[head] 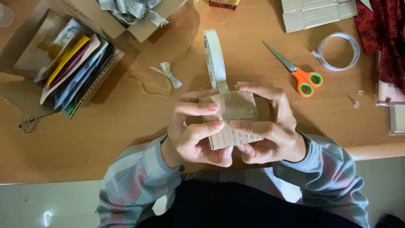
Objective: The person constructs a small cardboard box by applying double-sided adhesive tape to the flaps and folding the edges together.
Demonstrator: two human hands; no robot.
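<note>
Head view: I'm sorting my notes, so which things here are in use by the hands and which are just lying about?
In use:
small cardboard box, held by left hand and right hand
tape roll, its strip running onto the box

Lying about:
orange-handled scissors
clear tape roll
small gold bow
open carton of coloured sheets
silver ribbon

Matt brown cardboard box [232,120], white paper tape roll [215,59], glossy clear tape [338,51] near the smooth wooden table's [105,126] far right corner, plastic-handled metal scissors [297,71]
</note>
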